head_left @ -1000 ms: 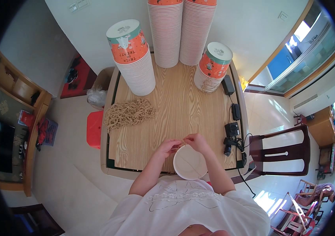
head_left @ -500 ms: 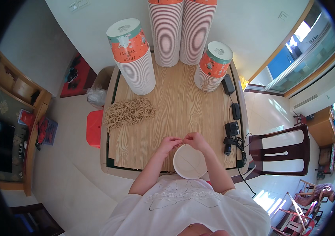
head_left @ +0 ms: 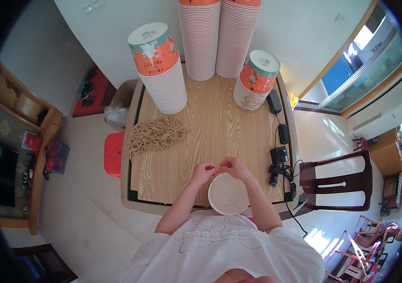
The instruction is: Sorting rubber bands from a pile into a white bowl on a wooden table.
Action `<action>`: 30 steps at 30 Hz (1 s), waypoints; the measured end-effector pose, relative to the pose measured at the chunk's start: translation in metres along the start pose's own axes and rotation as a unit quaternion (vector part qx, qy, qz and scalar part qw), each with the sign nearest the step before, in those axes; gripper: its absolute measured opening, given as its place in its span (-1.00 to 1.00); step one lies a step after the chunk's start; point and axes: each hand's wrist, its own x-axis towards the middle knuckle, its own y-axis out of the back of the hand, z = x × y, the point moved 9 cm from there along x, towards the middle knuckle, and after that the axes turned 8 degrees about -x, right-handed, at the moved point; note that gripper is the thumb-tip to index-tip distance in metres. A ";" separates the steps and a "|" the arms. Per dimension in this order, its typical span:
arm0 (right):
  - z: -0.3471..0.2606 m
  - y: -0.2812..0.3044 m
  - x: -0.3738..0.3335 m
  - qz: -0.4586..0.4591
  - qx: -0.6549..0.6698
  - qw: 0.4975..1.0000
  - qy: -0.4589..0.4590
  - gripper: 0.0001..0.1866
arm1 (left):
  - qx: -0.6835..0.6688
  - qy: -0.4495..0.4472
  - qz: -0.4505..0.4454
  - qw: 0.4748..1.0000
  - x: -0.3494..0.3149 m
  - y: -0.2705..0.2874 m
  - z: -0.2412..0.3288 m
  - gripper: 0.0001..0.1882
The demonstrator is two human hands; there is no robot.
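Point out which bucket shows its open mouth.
The single bucket close to the right hand: its hollow white inside shows; the others stand mouth-down in the left stack, right stack and two back stacks.

Light-brown, wood-grained surface (head_left: 210, 122) — tan string (head_left: 156, 135) on its left, off-white tub (head_left: 220, 198) at its near edge, orange-and-green patterned buckets (head_left: 156, 63) along its far side.

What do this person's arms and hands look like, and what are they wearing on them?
The left hand and right hand are bare, without gloves, and both forearms are uncovered. No watch or bracelet shows; rings are too small to tell. The white top has loose sleeves and thin dark line drawing.
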 end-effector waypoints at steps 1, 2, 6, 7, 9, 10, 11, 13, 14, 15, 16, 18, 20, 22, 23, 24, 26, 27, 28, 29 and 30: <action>-0.001 -0.001 0.001 -0.009 0.018 1.000 0.006 -0.86 | 0.000 0.000 0.000 1.000 0.000 0.001 -0.001 -0.88; -0.001 -0.002 0.002 -0.009 0.018 1.000 0.007 -0.86 | -0.018 0.009 0.000 1.000 0.001 0.001 -0.003 -0.87; -0.008 -0.004 0.004 -0.027 0.038 0.997 0.056 -0.88 | -0.054 0.039 -0.008 0.998 0.000 -0.002 -0.007 -0.87; -0.014 -0.004 0.004 -0.031 0.041 0.997 0.066 -0.89 | -0.053 0.039 -0.008 0.998 0.000 -0.001 -0.007 -0.87; -0.021 -0.002 0.002 -0.041 0.030 0.997 0.065 -0.90 | -0.076 0.052 -0.012 0.996 -0.001 -0.002 -0.009 -0.87; -0.026 -0.002 0.000 -0.049 0.018 0.996 0.065 -0.90 | -0.076 0.051 -0.011 0.996 -0.002 -0.001 -0.009 -0.87; -0.026 -0.002 0.000 -0.049 0.018 0.996 0.066 -0.90 | -0.080 0.054 -0.015 0.995 -0.002 -0.001 -0.009 -0.87; -0.025 -0.003 -0.001 -0.059 0.030 0.996 0.058 -0.91 | -0.084 0.057 -0.019 0.995 -0.002 -0.002 -0.009 -0.88; -0.023 -0.002 0.000 -0.059 0.030 0.996 0.058 -0.91 | -0.085 0.061 -0.020 0.994 -0.002 -0.002 -0.010 -0.88; -0.021 -0.002 0.001 -0.059 0.049 0.995 0.061 -0.92 | -0.087 0.064 -0.021 0.994 -0.002 -0.002 -0.010 -0.88; -0.020 -0.001 0.000 -0.059 0.068 0.994 0.065 -0.92 | -0.087 0.065 -0.021 0.994 -0.003 -0.002 -0.011 -0.88; -0.017 0.000 0.000 -0.052 0.068 0.994 0.068 -0.93 | -0.116 0.083 -0.008 0.990 -0.004 0.001 -0.015 -0.90; -0.016 0.002 0.000 -0.044 0.068 0.994 0.072 -0.94 | -0.134 0.092 -0.008 0.987 -0.005 0.003 -0.019 -0.90; -0.014 0.002 -0.001 -0.049 0.044 0.996 0.068 -0.95 | -0.152 0.100 -0.009 0.983 -0.005 0.003 -0.020 -0.90; -0.014 0.002 -0.001 -0.049 0.044 0.996 0.067 -0.95 | -0.170 0.111 -0.009 0.979 -0.006 0.002 -0.020 -0.90; -0.013 0.002 -0.002 -0.054 0.039 0.996 0.064 -0.95 | -0.188 0.122 -0.008 0.975 -0.007 0.001 -0.020 -0.91; -0.016 0.003 -0.003 -0.060 0.034 0.996 0.062 -0.96 | -0.192 0.124 -0.007 0.973 -0.007 0.002 -0.021 -0.91; -0.017 0.003 -0.004 -0.064 0.030 0.996 0.059 -0.96 | -0.197 0.127 -0.006 0.972 -0.007 0.002 -0.021 -0.91; -0.016 0.003 -0.005 -0.068 0.025 0.996 0.055 -0.95 | -0.197 0.127 -0.007 0.972 -0.006 0.002 -0.022 -0.91; -0.015 0.003 -0.005 -0.067 0.025 0.996 0.054 -0.95 | -0.205 0.133 -0.009 0.970 -0.006 0.001 -0.023 -0.91; -0.012 0.003 -0.004 -0.064 0.020 0.997 0.044 -0.92 | -0.213 0.140 -0.011 0.967 -0.006 0.000 -0.024 -0.92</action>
